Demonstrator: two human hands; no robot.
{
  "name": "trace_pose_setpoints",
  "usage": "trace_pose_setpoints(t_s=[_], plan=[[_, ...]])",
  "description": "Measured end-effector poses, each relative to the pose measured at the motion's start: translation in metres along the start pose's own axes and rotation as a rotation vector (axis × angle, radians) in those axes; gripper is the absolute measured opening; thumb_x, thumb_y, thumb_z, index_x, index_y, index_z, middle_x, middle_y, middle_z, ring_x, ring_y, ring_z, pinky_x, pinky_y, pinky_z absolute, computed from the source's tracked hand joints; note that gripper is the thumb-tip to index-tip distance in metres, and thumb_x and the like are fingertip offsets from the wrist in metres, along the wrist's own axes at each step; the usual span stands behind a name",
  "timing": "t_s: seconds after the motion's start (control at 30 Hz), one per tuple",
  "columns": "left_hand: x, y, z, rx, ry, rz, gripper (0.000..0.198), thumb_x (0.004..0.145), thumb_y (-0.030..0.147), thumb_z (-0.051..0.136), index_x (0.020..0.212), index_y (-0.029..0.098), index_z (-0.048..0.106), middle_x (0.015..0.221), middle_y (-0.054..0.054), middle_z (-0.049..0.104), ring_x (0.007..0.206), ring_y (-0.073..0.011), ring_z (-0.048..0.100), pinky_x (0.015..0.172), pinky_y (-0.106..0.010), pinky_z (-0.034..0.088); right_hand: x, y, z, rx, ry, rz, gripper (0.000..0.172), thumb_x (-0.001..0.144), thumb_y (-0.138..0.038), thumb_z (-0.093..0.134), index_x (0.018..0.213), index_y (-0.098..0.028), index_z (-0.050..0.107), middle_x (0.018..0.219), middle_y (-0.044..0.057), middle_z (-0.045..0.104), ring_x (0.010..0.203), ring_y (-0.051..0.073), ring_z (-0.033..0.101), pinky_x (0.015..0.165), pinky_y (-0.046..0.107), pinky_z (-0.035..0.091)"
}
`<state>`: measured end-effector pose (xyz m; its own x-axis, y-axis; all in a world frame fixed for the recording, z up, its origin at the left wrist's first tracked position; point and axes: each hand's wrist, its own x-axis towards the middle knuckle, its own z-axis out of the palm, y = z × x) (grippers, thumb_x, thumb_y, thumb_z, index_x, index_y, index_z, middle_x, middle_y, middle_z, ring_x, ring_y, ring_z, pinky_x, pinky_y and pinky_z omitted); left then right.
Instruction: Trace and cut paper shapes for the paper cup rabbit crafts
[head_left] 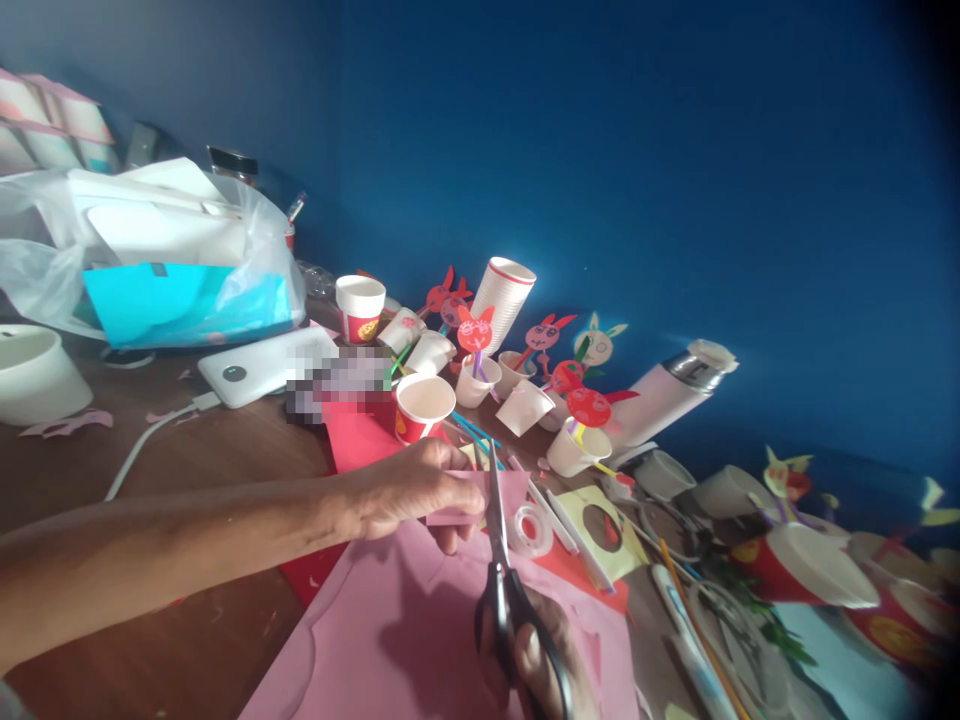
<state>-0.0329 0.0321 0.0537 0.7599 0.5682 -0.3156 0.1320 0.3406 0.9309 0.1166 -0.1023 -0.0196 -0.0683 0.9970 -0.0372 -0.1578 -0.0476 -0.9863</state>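
Note:
My left hand point(427, 495) pinches a small piece of pink paper point(512, 490) between thumb and fingers. Black-handled scissors point(497, 530) are gripped in my right hand point(551, 650), their blades parted slightly and pointing away from me. The blades cross the paper just right of my left thumb; whether they are cutting into it I cannot tell. Beneath both hands lies a large pink sheet point(360, 640), on top of red paper point(360, 440). Close to the blades is a roll of clear tape point(532, 529).
Small paper cups point(579, 447) with red and pink cut-out faces stand beyond my hands. A stack of cups point(504, 300) and a white flask point(667, 395) are near the blue wall. At left are a white power bank point(266, 368) and a plastic bag point(37, 250). Cables and pens lie right.

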Motion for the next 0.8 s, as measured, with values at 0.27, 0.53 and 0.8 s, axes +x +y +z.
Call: trace_pose_setpoints(t_s=[0.27, 0.53, 0.8], plan=[[0.003, -0.004, 0.0, -0.067, 0.065, 0.029, 0.01, 0.064, 0.016, 0.06, 0.074, 0.014, 0.057, 0.053, 0.006, 0.046, 0.044, -0.006, 0.039, 0.045, -0.024, 0.048, 0.002, 0.0, 0.001, 0.005, 0.009, -0.048, 0.051, 0.073, -0.065, 0.053, 0.058, -0.017, 0.054, 0.042, -0.003, 0.045, 0.037, 0.007, 0.037, 0.037, 0.018, 0.024], [0.001, -0.004, 0.007, -0.064, 0.16, 0.082, 0.018, 0.067, 0.029, 0.062, 0.07, 0.014, 0.052, 0.066, 0.002, 0.047, 0.059, -0.0104, 0.047, 0.047, -0.024, 0.046, 0.001, 0.007, 0.005, 0.084, 0.061, -0.023, 0.052, 0.073, -0.066, 0.054, 0.061, -0.016, 0.059, 0.037, -0.004, 0.04, 0.037, 0.008, 0.037, 0.039, 0.02, 0.024], [0.002, -0.004, 0.009, -0.06, 0.203, 0.097, 0.021, 0.065, 0.031, 0.061, 0.072, 0.012, 0.054, 0.063, -0.001, 0.056, 0.052, -0.0123, 0.054, 0.052, -0.03, 0.05, 0.007, 0.013, 0.003, 0.036, -0.037, -0.123, 0.054, 0.078, -0.065, 0.047, 0.06, -0.015, 0.059, 0.036, -0.004, 0.04, 0.032, 0.006, 0.032, 0.033, 0.019, 0.022]])
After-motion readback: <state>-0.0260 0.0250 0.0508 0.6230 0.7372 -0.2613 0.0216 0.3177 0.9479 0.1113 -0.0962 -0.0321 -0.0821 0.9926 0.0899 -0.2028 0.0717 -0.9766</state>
